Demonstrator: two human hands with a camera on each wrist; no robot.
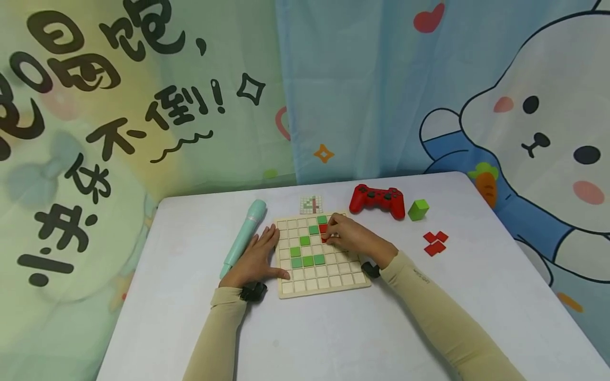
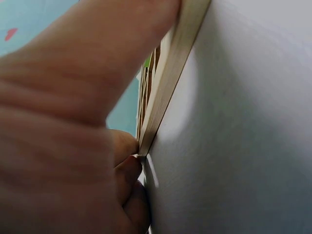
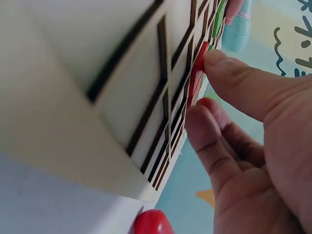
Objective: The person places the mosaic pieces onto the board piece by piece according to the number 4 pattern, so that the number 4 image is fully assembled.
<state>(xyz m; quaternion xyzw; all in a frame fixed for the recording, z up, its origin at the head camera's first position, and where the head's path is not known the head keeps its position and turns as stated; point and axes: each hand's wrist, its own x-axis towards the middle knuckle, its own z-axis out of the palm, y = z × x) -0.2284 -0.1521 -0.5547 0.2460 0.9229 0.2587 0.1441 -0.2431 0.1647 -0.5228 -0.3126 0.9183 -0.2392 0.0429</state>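
Note:
A pale wooden grid board [image 1: 310, 287] lies on the table, with several green tiles [image 1: 307, 261] set in its squares. My left hand [image 1: 257, 256] rests along its left edge, thumb out over the lower left corner and fingers extended at the upper left. Over the board's upper right, my right hand [image 1: 352, 235] has thumb and fingertips at a red tile [image 3: 199, 66]. In the right wrist view the thumb touches that tile while the curled fingers are close beneath it. Another red tile [image 1: 323, 228] shows just above the fingertips in the head view.
A mint-green microphone [image 1: 245, 233] lies left of the board, beside the left hand. Behind the board are a small pattern card [image 1: 311, 205] and a red game controller [image 1: 377, 200]. A green cube [image 1: 418, 210] and several loose red tiles [image 1: 434, 247] are on the right.

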